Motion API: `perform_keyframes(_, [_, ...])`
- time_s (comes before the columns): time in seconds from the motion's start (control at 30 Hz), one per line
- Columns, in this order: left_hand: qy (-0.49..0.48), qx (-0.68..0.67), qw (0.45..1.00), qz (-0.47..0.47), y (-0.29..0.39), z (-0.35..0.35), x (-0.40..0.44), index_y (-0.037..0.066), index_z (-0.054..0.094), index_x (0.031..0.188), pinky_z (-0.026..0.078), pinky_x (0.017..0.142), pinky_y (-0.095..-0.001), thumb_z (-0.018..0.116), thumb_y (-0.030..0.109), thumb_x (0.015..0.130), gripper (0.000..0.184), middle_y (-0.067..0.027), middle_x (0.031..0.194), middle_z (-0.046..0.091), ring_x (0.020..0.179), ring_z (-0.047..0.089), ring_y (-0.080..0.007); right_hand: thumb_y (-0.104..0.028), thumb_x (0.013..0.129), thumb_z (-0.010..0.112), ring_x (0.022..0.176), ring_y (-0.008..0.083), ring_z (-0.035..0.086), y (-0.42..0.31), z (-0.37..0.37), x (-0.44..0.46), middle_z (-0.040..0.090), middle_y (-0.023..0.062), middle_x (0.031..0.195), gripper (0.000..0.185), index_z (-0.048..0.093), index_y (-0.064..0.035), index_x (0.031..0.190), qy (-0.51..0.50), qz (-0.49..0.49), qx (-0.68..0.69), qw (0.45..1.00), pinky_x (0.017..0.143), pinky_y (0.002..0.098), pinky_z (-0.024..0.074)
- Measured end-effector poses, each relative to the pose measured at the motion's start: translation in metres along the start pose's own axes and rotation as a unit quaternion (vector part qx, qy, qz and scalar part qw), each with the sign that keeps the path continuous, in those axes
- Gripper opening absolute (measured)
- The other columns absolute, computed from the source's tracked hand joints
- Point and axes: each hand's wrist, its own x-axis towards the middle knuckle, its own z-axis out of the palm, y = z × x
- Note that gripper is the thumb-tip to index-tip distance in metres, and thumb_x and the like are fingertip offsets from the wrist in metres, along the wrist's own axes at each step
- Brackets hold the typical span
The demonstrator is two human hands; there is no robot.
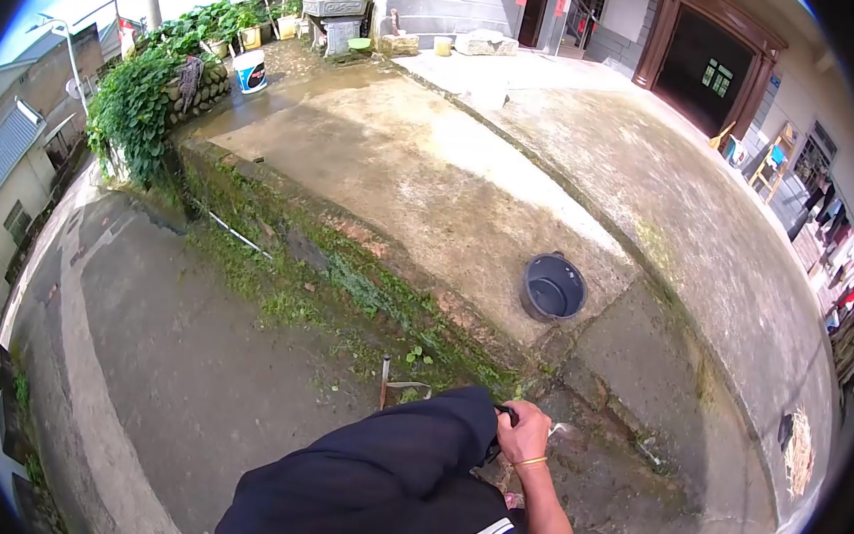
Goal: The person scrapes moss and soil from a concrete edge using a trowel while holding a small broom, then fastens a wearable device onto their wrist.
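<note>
My right hand [524, 432], with a yellow bracelet at its wrist, is at the lower middle. Its fingers are closed on dark cloth at the end of the black sleeve [455, 425] on my left arm. That sleeve reaches across in front of my body, and my left hand does not show beyond it. Below the hand, a small pinkish patch shows, too small to name. A dark round tub [554, 287] with a handle stands on the raised concrete ahead, apart from both hands.
A mossy ledge [347, 261] separates the lower pavement [200, 350] from the raised concrete yard. A short upright pipe [384, 382] stands just left of my sleeve. Farther off are a white bucket [251, 71], leafy plants [143, 109] and a straw bundle [798, 454].
</note>
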Motion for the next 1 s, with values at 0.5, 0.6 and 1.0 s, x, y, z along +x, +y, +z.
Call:
perform_keyframes(0.5, [-0.186, -0.148, 0.969, -0.062, 0.027, 0.051, -0.006, -0.002, 0.067, 0.096, 0.051, 0.077, -0.0410, 0.067, 0.038, 0.072, 0.046, -0.0232, 0.093, 0.066, 0.093, 0.064, -0.0360, -0.007, 0.069, 0.060, 0.073, 0.0354, 0.063, 0.005, -0.016, -0.012, 0.063, 0.0145, 0.086, 0.045, 0.052, -0.0135, 0.113, -0.029, -0.005, -0.230, 0.973, 0.062, 0.0454, 0.0511])
perform_keyframes(0.6, [-0.090, -0.297, 0.935, -0.171, 0.018, 0.080, 0.012, 0.001, 0.066, 0.091, 0.050, 0.074, -0.0421, 0.065, 0.040, 0.076, 0.042, -0.0205, 0.097, 0.066, 0.091, 0.064, -0.0348, -0.004, 0.070, 0.059, 0.060, 0.0280, 0.063, 0.026, -0.020, -0.006, 0.062, 0.0122, 0.073, 0.038, 0.056, -0.0103, 0.107, 0.017, 0.034, -0.070, 0.997, 0.056, 0.0397, 0.0504])
perform_keyframes(1.0, [-0.070, -0.230, 0.971, -0.021, 0.046, 0.045, -0.005, -0.005, 0.048, 0.092, 0.050, 0.062, -0.0456, 0.055, 0.031, 0.085, 0.038, -0.0239, 0.079, 0.062, 0.067, 0.063, -0.0386, -0.053, 0.069, 0.074, 0.086, 0.0254, 0.061, 0.130, -0.046, 0.020, 0.062, 0.0151, 0.102, 0.067, 0.060, 0.0041, 0.102, -0.069, 0.426, 0.378, 0.819, 0.067, 0.0419, 0.0519])
